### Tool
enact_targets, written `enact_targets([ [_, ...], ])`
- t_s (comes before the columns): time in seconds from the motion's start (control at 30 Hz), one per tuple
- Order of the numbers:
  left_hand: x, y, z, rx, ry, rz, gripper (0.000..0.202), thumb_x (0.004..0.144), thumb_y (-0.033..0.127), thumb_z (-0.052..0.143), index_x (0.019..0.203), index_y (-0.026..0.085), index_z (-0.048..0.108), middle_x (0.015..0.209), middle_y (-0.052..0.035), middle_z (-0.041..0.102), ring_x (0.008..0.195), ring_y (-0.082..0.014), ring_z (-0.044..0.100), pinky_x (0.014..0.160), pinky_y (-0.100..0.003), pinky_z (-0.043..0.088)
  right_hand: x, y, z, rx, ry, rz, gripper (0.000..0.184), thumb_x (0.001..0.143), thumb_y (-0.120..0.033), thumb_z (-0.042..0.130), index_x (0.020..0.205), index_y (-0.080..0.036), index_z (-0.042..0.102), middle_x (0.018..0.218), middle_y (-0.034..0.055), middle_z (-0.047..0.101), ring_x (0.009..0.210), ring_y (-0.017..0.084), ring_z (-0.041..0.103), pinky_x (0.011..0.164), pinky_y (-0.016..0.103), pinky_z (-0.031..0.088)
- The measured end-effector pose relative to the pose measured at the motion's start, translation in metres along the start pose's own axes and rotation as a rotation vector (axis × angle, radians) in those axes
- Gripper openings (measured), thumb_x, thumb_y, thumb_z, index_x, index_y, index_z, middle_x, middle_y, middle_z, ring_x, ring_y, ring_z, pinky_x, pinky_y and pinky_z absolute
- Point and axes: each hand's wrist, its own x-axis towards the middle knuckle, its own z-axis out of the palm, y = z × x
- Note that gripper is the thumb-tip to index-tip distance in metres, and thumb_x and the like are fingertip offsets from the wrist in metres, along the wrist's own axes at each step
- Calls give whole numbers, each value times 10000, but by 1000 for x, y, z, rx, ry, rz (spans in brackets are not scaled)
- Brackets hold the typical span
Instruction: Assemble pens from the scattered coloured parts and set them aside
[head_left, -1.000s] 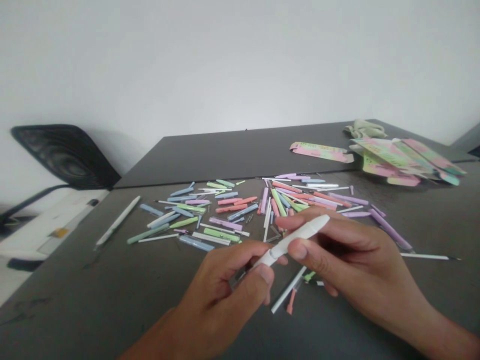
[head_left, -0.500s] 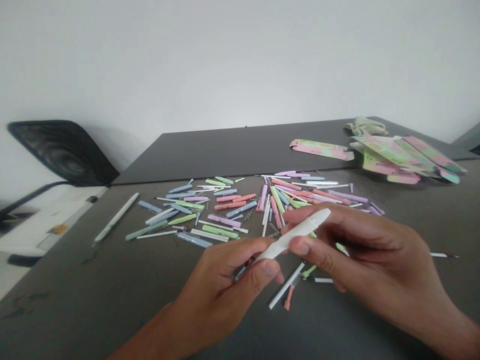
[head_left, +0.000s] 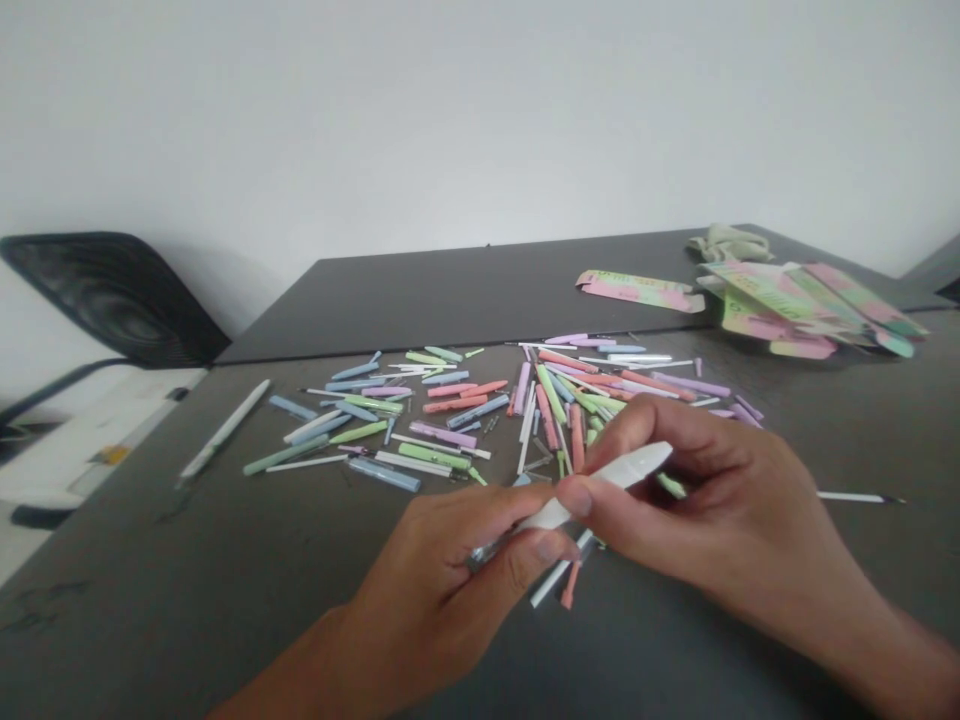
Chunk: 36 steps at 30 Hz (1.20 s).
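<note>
our left hand (head_left: 457,560) and right hand (head_left: 712,510) share one white plastic pen barrel (head_left: 615,475).

we pinch its lower end, where a silvery tip (head_left: 480,555) shows, between left thumb and forefinger, and grasp its upper end with the right fingers, so it sits slanted and braced just above the dark grey surface (head_left: 225,600). behind it a scatter of pastel pen parts (head_left: 450,410) lies flat within reach; a slim white pen (head_left: 221,432) lies apart at far left, pastel cardboard boxes (head_left: 795,310) at far right.

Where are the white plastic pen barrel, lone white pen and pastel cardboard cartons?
white plastic pen barrel (head_left: 628,466): head view, upper end
lone white pen (head_left: 225,429): head view, middle
pastel cardboard cartons (head_left: 784,297): head view, top
</note>
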Motion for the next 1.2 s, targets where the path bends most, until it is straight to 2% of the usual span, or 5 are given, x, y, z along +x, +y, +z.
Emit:
enact_targets([
  [0.27, -1, 4, 8, -281, 33, -104, 225, 1100, 294, 574, 1089, 209, 782, 933, 18, 833, 803, -107, 756, 751, -174, 530, -4, 3, 4, 316, -278, 35, 537, 994, -567, 701, 1479, -337, 670, 1145, 91, 728, 839, 198, 698, 580, 279, 615],
  [0.57, -6, -3, 17, -238, -42, -99, 298, 1118, 326, 506, 1133, 221, 785, 945, -5, 793, 837, -140, 724, 758, -222, 515, -4, 10, 23, 369, -52, 96, 336, 727, -350, 991, 894, -246, 719, 867, -3, 718, 690, 141, 640, 558, 232, 532],
  [0.8, -5, 0, 19, -331, -22, -170, 332, 1127, 411, 506, 1110, 204, 765, 985, -18, 803, 884, -151, 729, 804, -234, 525, -5, 8, 14, 393, -265, 93, 552, 971, -587, 729, 1466, -346, 688, 788, -4, 673, 713, 160, 631, 629, 272, 550],
  [1.1, -5, -4, 19, -219, -58, -171, 394, 1125, 412, 461, 972, 173, 735, 909, -45, 775, 840, -188, 718, 764, -278, 508, -1, 12, 24, 491, -67, 174, 403, 694, -363, 1010, 873, -229, 675, 985, 15, 703, 668, 127, 638, 470, 207, 527],
  [1.2, -4, -3, 20, -243, -48, -148, 347, 1112, 399, 500, 958, 186, 726, 898, -29, 775, 809, -171, 704, 735, -258, 504, -1, 14, 21, 488, -108, 75, 595, 642, -442, 1036, 1131, -284, 736, 1148, 35, 706, 858, 159, 672, 613, 216, 571],
])
